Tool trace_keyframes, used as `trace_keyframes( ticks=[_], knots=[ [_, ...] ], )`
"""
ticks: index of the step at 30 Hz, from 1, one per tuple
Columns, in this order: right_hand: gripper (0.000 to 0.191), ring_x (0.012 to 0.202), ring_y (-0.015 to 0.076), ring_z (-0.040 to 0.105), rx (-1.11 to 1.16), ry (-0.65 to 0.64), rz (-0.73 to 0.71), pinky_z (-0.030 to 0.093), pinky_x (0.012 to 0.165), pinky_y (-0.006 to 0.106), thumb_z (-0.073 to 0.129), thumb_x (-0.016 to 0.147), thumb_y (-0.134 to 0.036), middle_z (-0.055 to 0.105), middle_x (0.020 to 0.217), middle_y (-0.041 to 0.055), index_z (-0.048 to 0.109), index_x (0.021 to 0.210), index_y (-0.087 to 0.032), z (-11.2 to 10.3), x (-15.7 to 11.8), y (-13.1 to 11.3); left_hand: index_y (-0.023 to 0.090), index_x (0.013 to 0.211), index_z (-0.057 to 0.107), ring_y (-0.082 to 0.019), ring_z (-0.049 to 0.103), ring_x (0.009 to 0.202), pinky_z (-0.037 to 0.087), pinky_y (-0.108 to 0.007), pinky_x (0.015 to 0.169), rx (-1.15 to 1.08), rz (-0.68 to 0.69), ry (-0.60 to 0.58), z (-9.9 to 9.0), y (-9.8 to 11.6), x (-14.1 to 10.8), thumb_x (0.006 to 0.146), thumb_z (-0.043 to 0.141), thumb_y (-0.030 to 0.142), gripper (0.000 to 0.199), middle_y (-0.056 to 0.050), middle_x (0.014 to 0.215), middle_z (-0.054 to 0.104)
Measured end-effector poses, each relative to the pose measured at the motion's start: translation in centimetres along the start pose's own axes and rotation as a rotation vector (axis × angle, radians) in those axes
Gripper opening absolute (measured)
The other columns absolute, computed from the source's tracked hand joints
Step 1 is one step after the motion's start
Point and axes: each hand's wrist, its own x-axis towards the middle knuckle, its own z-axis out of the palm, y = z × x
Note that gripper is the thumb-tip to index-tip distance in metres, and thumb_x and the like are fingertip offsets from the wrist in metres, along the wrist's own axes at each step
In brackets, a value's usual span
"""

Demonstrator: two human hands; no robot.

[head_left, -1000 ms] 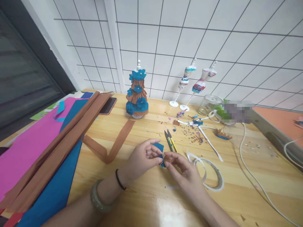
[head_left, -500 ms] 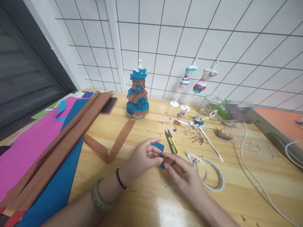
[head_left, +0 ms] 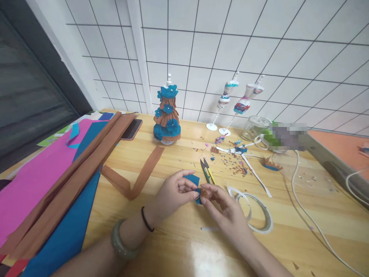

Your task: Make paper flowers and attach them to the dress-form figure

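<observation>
Just on the near side of the snips (head_left: 206,173) on the desk (head_left: 178,234), the left hand (head_left: 170,193) has its fingers pinching a frilly blue paper (head_left: 198,199), with a small brown paper (head_left: 203,192) beside it, pinched in the fingers of the right hand (head_left: 226,207).

On the table (head_left: 161,246), the phone (head_left: 134,130) lies left of the dress form (head_left: 167,111), the snips (head_left: 206,169) front-right, tape (head_left: 269,218) right of the snips

Bright, diffuse light fills the white wall (head_left: 184,46), while the dark panel (head_left: 29,73) stays dim. Shadows look soft; 1 pale glare patch whitens the glossy tabletop (head_left: 165,250). Edges stretch, fine details smear slightly, and 1 area is pixelated.
</observation>
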Motion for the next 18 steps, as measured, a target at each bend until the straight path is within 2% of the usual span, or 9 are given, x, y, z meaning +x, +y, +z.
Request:
trace_keyframes(
  ticks=[4,9,18],
  knots=[
    [0.031,0.077,0.0168,0.060,-0.095,-0.064,-0.064,0.048,0.074,0.031,0.052,0.082,-0.024,0.064,0.086,0.0068,0.056,0.112,-0.019,-0.02,-0.13,-0.26,0.013,0.115,0.045,-0.015,0.061,0.075,0.046,-0.028,0.072,-0.014,-0.009,-0.028,-0.05,0.11,-0.13,0.067,0.068,0.018,0.054,-0.003,0.081,0.063],
    [0.023,0.076,0.0165,0.060,-0.096,-0.052,-0.092,0.048,0.072,0.029,0.052,0.083,-0.023,0.065,0.085,0.0062,0.061,0.104,-0.020,-0.10,0.01,-0.48,0.012,0.116,0.045,-0.016,0.063,0.078,0.046,-0.030,0.075,-0.019,-0.019,-0.024,-0.17,0.34,-0.22,0.067,0.067,0.018,0.054,-0.005,0.083,0.066],
    [0.022,0.073,0.0162,0.059,0.041,0.040,0.036,0.049,0.068,0.028,0.058,0.078,-0.026,0.062,0.077,0.0042,0.062,0.098,-0.018,-0.12,0.17,0.12,0.011,0.112,0.048,-0.015,0.061,0.077,0.046,-0.029,0.074,0.017,-0.022,-0.001,-0.12,0.09,-0.02,0.065,0.068,0.017,0.052,-0.004,0.081,0.063]
  ],
)
